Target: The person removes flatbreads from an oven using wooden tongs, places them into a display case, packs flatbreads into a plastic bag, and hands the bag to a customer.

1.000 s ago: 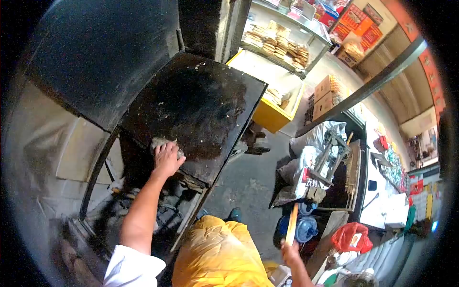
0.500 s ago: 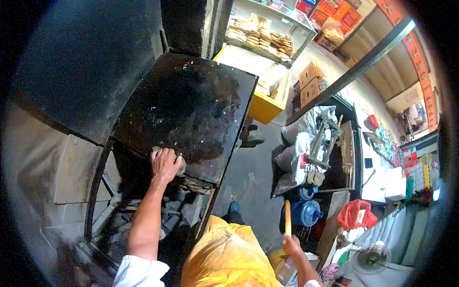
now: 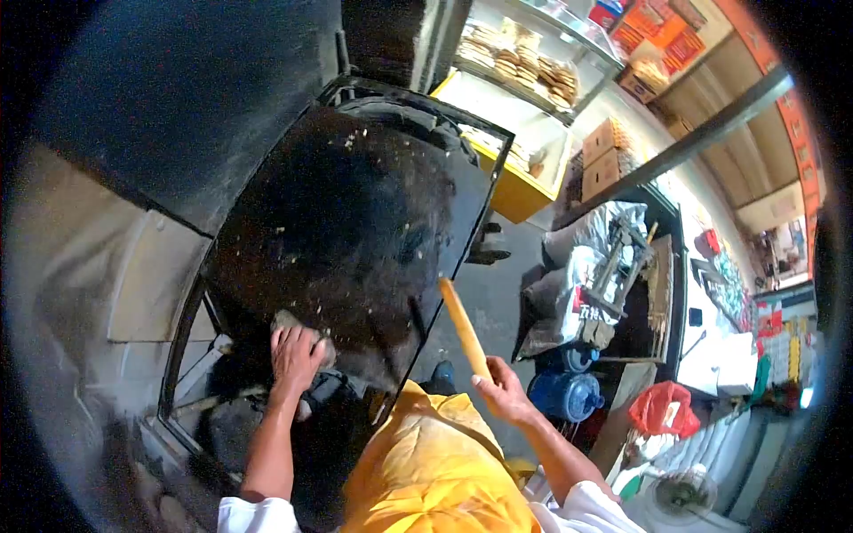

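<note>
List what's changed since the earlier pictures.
The dark plate has slid toward the person, baring a curved rim at its far end. The right hand has moved up and inward, bringing the wooden stick near the plate's edge in this view. Nothing was newly grasped or released: the left hand still grips the grey cloth, and the yellow box stayed put.

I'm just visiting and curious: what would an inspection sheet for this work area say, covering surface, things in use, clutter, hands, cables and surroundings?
Surface: dark plate, scattered with pale crumbs.
Job's things: greyish cloth at the plate's near edge; pale stick.
Clutter: sacks, blue bottle, red bag.
Hands: left hand curls over the cloth, grip unclear; right hand grasps the stick.
Cables: nothing clearly seen.
Surroundings: yellow box; stacked flat breads on a shelf beyond.
</note>
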A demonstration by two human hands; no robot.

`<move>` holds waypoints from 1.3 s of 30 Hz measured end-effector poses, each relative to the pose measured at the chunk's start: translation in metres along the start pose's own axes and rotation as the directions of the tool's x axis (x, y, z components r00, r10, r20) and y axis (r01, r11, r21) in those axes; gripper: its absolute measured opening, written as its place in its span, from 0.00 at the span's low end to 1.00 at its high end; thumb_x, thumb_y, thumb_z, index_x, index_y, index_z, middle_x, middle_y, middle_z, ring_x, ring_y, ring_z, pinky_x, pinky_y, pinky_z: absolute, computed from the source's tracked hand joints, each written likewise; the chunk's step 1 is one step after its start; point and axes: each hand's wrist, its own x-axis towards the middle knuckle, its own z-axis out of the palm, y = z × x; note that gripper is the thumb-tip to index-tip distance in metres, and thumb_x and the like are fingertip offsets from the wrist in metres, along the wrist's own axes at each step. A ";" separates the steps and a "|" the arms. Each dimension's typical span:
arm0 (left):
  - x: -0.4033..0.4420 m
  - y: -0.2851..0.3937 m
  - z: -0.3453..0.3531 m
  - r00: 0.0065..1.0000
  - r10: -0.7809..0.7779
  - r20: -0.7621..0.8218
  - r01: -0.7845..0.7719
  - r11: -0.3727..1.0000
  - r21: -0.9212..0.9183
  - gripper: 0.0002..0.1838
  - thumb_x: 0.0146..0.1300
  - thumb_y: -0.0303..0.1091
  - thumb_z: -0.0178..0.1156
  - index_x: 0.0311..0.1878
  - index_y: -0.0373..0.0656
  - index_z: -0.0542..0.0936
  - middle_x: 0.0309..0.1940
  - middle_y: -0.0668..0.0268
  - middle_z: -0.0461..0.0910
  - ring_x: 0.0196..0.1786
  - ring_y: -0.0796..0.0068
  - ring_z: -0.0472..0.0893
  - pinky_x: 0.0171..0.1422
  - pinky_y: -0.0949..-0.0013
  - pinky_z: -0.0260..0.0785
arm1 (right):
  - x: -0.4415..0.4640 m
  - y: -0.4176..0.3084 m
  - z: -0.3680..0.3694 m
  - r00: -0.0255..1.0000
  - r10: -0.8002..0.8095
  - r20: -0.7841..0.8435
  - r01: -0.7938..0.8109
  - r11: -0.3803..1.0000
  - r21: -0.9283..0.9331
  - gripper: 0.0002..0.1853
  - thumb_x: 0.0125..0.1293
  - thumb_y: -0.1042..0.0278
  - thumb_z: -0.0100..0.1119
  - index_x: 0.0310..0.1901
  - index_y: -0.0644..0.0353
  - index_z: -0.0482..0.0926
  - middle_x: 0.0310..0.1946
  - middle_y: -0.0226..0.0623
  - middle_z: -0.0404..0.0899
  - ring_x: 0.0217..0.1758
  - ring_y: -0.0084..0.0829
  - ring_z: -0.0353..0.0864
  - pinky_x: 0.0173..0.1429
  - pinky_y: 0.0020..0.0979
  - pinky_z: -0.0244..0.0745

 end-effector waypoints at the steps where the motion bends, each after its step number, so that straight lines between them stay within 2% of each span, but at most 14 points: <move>1: -0.018 -0.002 -0.007 0.999 -0.035 0.019 0.035 0.999 -0.009 0.13 0.63 0.44 0.64 0.37 0.43 0.79 0.39 0.57 0.78 0.50 0.52 0.76 0.69 0.48 0.60 | 0.004 -0.002 0.002 0.999 -0.018 0.039 0.020 0.999 -0.039 0.40 0.66 0.47 0.66 0.68 0.70 0.64 0.60 0.54 0.75 0.61 0.37 0.75 0.65 0.39 0.70; 8: -0.138 -0.020 -0.013 0.942 -0.315 -0.121 0.323 0.945 0.058 0.12 0.63 0.38 0.64 0.32 0.39 0.76 0.35 0.54 0.77 0.46 0.48 0.75 0.65 0.47 0.65 | 0.032 -0.022 -0.019 0.981 -0.063 0.184 0.107 0.965 -0.240 0.43 0.65 0.41 0.63 0.68 0.71 0.64 0.58 0.56 0.76 0.62 0.45 0.76 0.67 0.42 0.69; 11: -0.216 -0.064 0.004 0.780 -0.625 -0.034 0.621 0.779 -0.092 0.13 0.68 0.37 0.60 0.34 0.36 0.78 0.33 0.51 0.78 0.38 0.45 0.75 0.46 0.48 0.66 | 0.048 -0.031 -0.044 0.969 -0.083 0.235 0.145 0.954 -0.261 0.41 0.64 0.45 0.64 0.67 0.71 0.64 0.60 0.57 0.76 0.65 0.44 0.76 0.69 0.41 0.69; 15: -0.239 -0.027 -0.029 0.515 -0.853 -0.083 0.840 0.521 -0.152 0.15 0.72 0.41 0.57 0.41 0.36 0.77 0.34 0.51 0.78 0.36 0.49 0.76 0.40 0.49 0.67 | 0.068 -0.035 -0.092 0.957 -0.126 0.261 0.208 0.925 -0.319 0.41 0.62 0.47 0.67 0.67 0.70 0.65 0.57 0.55 0.78 0.61 0.43 0.79 0.64 0.40 0.73; 20: -0.348 0.030 0.016 0.115 -0.948 -0.296 0.864 0.243 -0.442 0.14 0.74 0.41 0.55 0.48 0.38 0.77 0.41 0.52 0.79 0.41 0.53 0.79 0.43 0.50 0.72 | 0.108 -0.020 -0.177 0.941 -0.227 0.252 0.298 0.909 -0.292 0.40 0.62 0.48 0.68 0.67 0.69 0.66 0.52 0.54 0.81 0.54 0.41 0.83 0.60 0.39 0.76; 25: -0.438 0.179 0.141 -0.185 -0.983 0.010 0.570 -0.116 -0.813 0.16 0.75 0.40 0.52 0.55 0.39 0.77 0.48 0.54 0.79 0.46 0.56 0.81 0.46 0.50 0.77 | 0.148 -0.083 -0.235 0.928 -0.256 0.272 0.338 0.885 -0.321 0.42 0.61 0.53 0.71 0.68 0.70 0.64 0.53 0.53 0.80 0.56 0.39 0.81 0.63 0.38 0.75; 27: -0.465 0.235 0.198 -0.060 -0.968 0.243 0.284 -0.250 -0.926 0.17 0.76 0.40 0.51 0.58 0.39 0.77 0.51 0.54 0.80 0.48 0.58 0.81 0.47 0.50 0.79 | 0.173 -0.096 -0.238 0.886 -0.341 0.314 0.436 0.843 -0.314 0.44 0.60 0.50 0.72 0.69 0.70 0.63 0.52 0.52 0.79 0.51 0.38 0.81 0.57 0.39 0.77; 30: -0.491 0.300 0.273 0.465 -0.751 0.469 -0.202 -0.606 -0.770 0.19 0.77 0.40 0.49 0.62 0.40 0.77 0.55 0.55 0.80 0.51 0.60 0.83 0.49 0.51 0.82 | 0.211 -0.119 -0.227 0.749 -0.511 0.422 0.660 0.636 -0.400 0.46 0.60 0.50 0.72 0.71 0.67 0.60 0.55 0.53 0.77 0.49 0.45 0.82 0.54 0.40 0.79; 33: -0.474 0.321 0.293 0.521 -0.664 0.536 -0.114 -0.677 -0.728 0.19 0.75 0.39 0.54 0.62 0.39 0.77 0.57 0.55 0.79 0.53 0.58 0.82 0.51 0.49 0.82 | 0.255 -0.139 -0.204 0.795 -0.295 0.530 0.576 0.095 -0.812 0.42 0.62 0.48 0.68 0.71 0.62 0.63 0.50 0.48 0.77 0.50 0.46 0.81 0.51 0.42 0.79; 35: -0.460 0.322 0.304 0.579 -0.552 0.600 -0.007 -0.739 -0.673 0.20 0.72 0.39 0.59 0.62 0.38 0.76 0.58 0.54 0.78 0.55 0.56 0.82 0.54 0.47 0.82 | 0.281 -0.140 -0.188 0.729 -0.373 0.574 0.608 -0.033 -0.793 0.39 0.63 0.50 0.65 0.71 0.60 0.65 0.48 0.45 0.77 0.51 0.42 0.81 0.54 0.39 0.77; 36: -0.449 0.319 0.298 0.347 -0.608 0.714 0.326 -0.635 -0.700 0.21 0.72 0.37 0.59 0.63 0.37 0.75 0.60 0.52 0.77 0.56 0.54 0.82 0.55 0.47 0.81 | 0.280 -0.159 -0.175 0.644 -0.483 0.594 0.629 -0.109 -0.770 0.38 0.61 0.50 0.66 0.69 0.59 0.66 0.46 0.43 0.78 0.50 0.44 0.80 0.54 0.42 0.76; 37: -0.430 0.302 0.302 0.358 -0.594 0.720 0.317 -0.649 -0.692 0.21 0.72 0.37 0.59 0.63 0.37 0.75 0.60 0.52 0.77 0.56 0.54 0.82 0.55 0.47 0.81 | 0.280 -0.176 -0.162 0.542 -0.576 0.612 0.636 -0.194 -0.747 0.37 0.60 0.50 0.67 0.67 0.58 0.67 0.43 0.42 0.78 0.49 0.46 0.80 0.53 0.45 0.76; 38: -0.423 0.277 0.324 0.564 -0.361 0.743 0.095 -0.865 -0.493 0.20 0.73 0.39 0.58 0.63 0.38 0.75 0.61 0.52 0.76 0.60 0.53 0.78 0.54 0.49 0.81 | 0.282 -0.187 -0.149 0.483 -0.574 0.661 0.564 -0.374 -0.736 0.37 0.59 0.49 0.67 0.66 0.59 0.70 0.43 0.39 0.78 0.50 0.43 0.79 0.53 0.43 0.73; 39: -0.421 0.257 0.342 0.762 -0.158 0.628 -0.056 -0.982 -0.179 0.20 0.74 0.40 0.56 0.62 0.38 0.76 0.62 0.53 0.75 0.65 0.53 0.75 0.54 0.51 0.81 | 0.288 -0.197 -0.134 0.591 -0.417 0.690 0.527 -0.448 -0.722 0.29 0.68 0.59 0.53 0.69 0.60 0.68 0.50 0.41 0.77 0.55 0.42 0.77 0.57 0.44 0.72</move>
